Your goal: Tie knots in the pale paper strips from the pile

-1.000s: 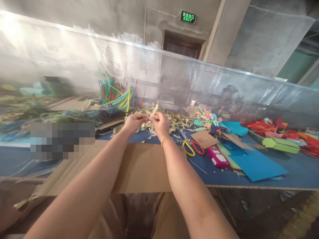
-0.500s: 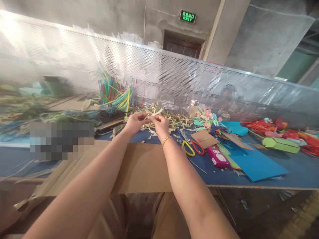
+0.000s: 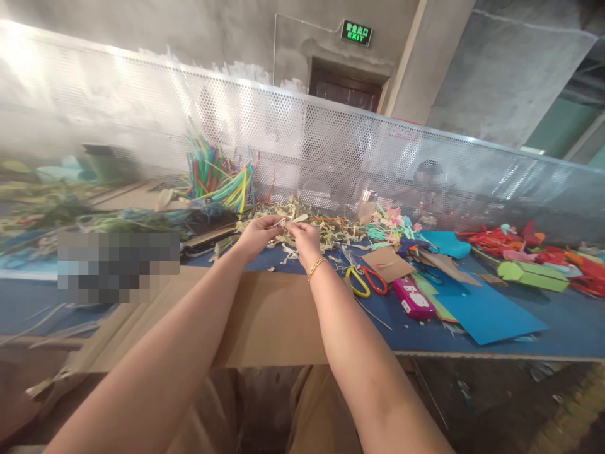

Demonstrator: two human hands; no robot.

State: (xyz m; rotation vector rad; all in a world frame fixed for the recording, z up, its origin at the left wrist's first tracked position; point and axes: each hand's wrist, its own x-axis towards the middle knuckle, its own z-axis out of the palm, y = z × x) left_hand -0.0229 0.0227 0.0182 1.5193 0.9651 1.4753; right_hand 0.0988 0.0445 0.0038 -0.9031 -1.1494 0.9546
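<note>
Pale strip (image 3: 299,219) at centre of frame, fingers (image 3: 273,221) of left hand (image 3: 254,238) and right hand (image 3: 305,239) pinching it; seems unfinished, not yet released; tangled pile (image 3: 347,231) behind

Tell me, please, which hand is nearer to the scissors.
Right. The right hand is left of the scissors and beyond them; the left hand is farther left, also beyond them.

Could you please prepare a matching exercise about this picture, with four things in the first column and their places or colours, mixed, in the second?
Column one:
1. Pale strip
2. Scissors handles
3. Small printed box
4. Exit sign

Column two:
A. above the doorway
B. magenta
C. at the fingertips of the left hand and right hand
D. yellow and red

Pairs: 1-C, 2-D, 3-B, 4-A
</note>
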